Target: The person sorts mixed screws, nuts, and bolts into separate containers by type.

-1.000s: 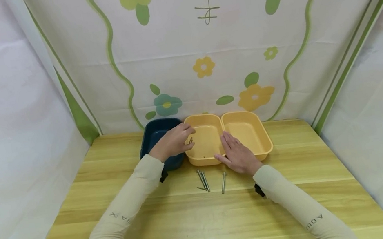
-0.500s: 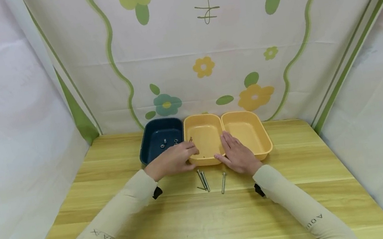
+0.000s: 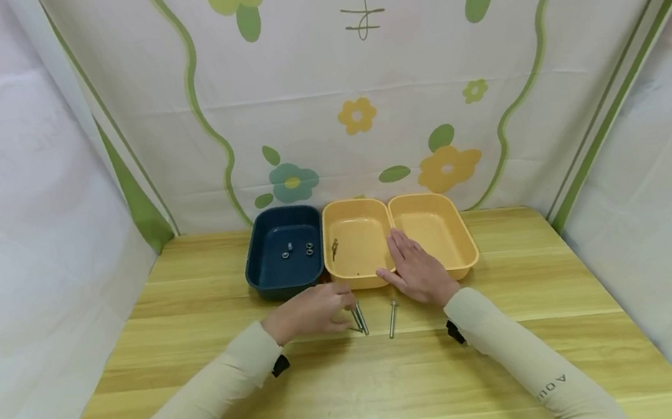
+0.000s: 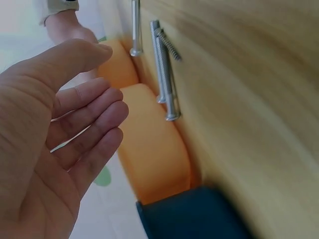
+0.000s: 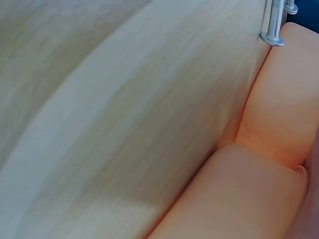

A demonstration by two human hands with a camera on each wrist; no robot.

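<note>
My left hand (image 3: 315,312) hovers over the wooden table just left of a small group of metal bolts (image 3: 360,318). In the left wrist view its fingers are loosely bent and hold nothing, apart from the bolts (image 4: 162,69) and a short screw (image 4: 168,44). My right hand (image 3: 419,273) rests with straight fingers where the rims of the middle yellow tray (image 3: 362,231) and the right yellow tray (image 3: 432,224) meet. One separate bolt (image 3: 393,318) lies in front of that hand. Small screws (image 3: 335,249) lie inside the middle tray.
A dark blue tray (image 3: 283,275) stands left of the yellow ones and contains several nuts (image 3: 309,248). The trays line up side by side near the back edge of the table (image 3: 338,397). A flowered cloth (image 3: 316,75) hangs behind them.
My left hand has drawn back from the middle yellow tray toward the bolts on the table, uncovering the blue tray with its nuts. The right hand stays in place.
</note>
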